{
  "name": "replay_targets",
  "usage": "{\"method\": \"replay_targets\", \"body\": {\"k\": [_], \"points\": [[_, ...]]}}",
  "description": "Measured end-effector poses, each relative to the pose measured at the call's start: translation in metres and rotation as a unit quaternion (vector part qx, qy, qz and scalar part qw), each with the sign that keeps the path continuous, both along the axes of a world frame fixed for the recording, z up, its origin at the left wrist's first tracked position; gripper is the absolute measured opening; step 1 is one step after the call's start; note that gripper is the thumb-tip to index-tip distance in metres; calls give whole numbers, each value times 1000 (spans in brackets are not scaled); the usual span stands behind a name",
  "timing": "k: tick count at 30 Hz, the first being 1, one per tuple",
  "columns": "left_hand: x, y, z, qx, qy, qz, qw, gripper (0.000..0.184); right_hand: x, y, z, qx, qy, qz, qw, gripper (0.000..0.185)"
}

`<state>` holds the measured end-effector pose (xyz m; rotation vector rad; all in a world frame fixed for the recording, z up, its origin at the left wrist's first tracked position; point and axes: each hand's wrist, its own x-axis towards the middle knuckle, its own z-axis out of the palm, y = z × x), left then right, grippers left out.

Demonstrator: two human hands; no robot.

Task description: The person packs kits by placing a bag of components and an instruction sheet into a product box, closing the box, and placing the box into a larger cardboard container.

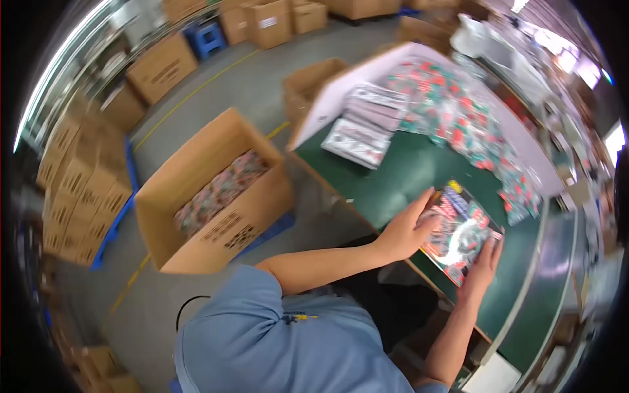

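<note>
Between my two hands is a colourful printed package with a glossy, reflective front, the package lying over the green tabletop near its front edge. My left hand grips its left side, the thumb on top. On the opposite side, the fingers of my right hand are closed round the lower right edge. Beyond the package lies a long heap of clear bags with red and green contents. Stacks of flat printed sheets or packs rest at the table's far left corner.
A large open carton holding many small packs stands on the floor left of the table. Stacked closed cartons are farther left. A pale raised board borders the table's back. A blue stool stands behind.
</note>
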<state>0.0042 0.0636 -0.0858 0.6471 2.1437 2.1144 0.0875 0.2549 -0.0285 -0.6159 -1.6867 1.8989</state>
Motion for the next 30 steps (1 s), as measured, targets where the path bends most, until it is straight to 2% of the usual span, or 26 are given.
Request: {"method": "replay_targets", "body": {"k": [1,4,7,8,11,13,14,15,18,19,21,22,24,25,27,29,30], "points": [[8,-25,4,24,-9,48,999,65,-8,-19,2,-4,-6,28,1000,53],[34,-77,24,86,-11,144,986,62,-20,-81,13,-65,55,6,996,55],[65,-125,41,219,-197,43,955,55,-30,-166,6,-9,73,56,996,57],[66,-144,46,222,-194,59,954,55,-33,-183,0,-10,72,72,995,57],[39,-214,62,238,-258,101,931,48,-41,-216,-25,108,87,201,970,58],[12,-288,29,197,-210,121,950,47,-49,-207,-14,107,96,218,965,56],[-1,-327,27,169,-222,165,946,47,-58,-195,-10,110,111,223,962,54],[-11,-369,24,142,-238,207,938,47,-66,-175,-13,165,78,202,962,54],[-36,-504,-45,122,-253,300,911,47,-79,-103,-51,322,-26,184,928,48],[-37,-543,-65,97,-270,331,899,47,-74,-98,-60,321,-34,194,926,48],[-31,-599,-101,98,-318,371,867,48,-73,-97,-71,530,-96,193,820,42],[-26,-622,-118,97,-322,377,863,48,-79,-103,-72,529,-97,201,819,42],[-12,-661,-154,56,-403,388,827,47,-81,-114,-63,575,-117,216,780,40],[-4,-678,-167,55,-408,387,825,47,-82,-119,-60,598,-124,220,760,39],[16,-707,-194,-28,-521,377,765,46,-83,-128,-56,600,-139,218,757,39],[42,-737,-218,-145,-595,303,730,49,-84,-133,-55,598,-158,208,758,39],[52,-742,-228,-148,-600,298,727,49,-84,-133,-54,597,-166,209,756,39]]}}
